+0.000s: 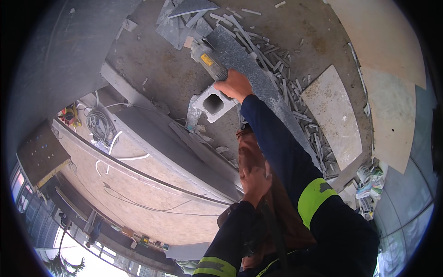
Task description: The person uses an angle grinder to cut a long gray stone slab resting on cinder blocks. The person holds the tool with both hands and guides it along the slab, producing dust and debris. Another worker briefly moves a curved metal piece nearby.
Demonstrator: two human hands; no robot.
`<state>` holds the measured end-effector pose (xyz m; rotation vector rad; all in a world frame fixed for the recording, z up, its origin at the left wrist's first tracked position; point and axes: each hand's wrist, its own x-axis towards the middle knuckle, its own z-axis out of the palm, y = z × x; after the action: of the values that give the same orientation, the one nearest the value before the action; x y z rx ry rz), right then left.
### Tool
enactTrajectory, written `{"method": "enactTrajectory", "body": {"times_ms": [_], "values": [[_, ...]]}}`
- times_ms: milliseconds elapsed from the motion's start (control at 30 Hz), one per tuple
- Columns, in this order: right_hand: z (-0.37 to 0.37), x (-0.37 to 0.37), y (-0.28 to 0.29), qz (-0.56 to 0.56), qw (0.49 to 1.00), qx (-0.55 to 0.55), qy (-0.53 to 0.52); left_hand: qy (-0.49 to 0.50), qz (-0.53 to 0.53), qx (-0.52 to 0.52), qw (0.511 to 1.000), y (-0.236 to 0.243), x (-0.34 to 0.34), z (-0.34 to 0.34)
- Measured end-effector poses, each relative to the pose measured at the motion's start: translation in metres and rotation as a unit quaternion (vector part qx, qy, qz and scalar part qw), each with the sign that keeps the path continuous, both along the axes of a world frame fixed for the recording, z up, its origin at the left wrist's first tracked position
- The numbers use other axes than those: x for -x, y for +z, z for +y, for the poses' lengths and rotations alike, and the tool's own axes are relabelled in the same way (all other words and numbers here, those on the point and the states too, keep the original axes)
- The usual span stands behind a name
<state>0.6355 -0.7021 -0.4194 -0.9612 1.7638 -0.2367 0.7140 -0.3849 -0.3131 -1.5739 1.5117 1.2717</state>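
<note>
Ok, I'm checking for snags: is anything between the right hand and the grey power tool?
Nothing visible: the right hand grips the grey power tool directly, at its rear end. The hollow block shows beside the hand, not between them.

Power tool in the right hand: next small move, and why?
I'd probably bring the left hand forward to steady the power tool. Only the right hand grips it, with that arm outstretched, while the left is back over the brown cloth, near the body.
</note>
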Motion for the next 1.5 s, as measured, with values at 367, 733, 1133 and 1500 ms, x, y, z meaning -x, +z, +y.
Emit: {"method": "enactTrajectory", "body": {"times_ms": [367,733,1133,1500], "values": [[-0.007,-0.001,-0.011,-0.066,0.997,-0.027,-0.018,0.033,-0.01,-0.014,0.999,0.005,0.002,0.006],[0.015,0.01,-0.007,-0.049,0.999,0.014,-0.015,0.096,0.034,-0.012,0.995,0.046,0.01,0.018],[0.01,-0.001,-0.007,0.015,1.0,0.027,0.004,0.063,-0.003,-0.058,0.996,0.015,-0.006,0.047],[0.008,-0.001,-0.017,0.023,0.999,0.048,0.004,0.03,0.009,-0.043,0.999,0.011,-0.014,0.043]]}}
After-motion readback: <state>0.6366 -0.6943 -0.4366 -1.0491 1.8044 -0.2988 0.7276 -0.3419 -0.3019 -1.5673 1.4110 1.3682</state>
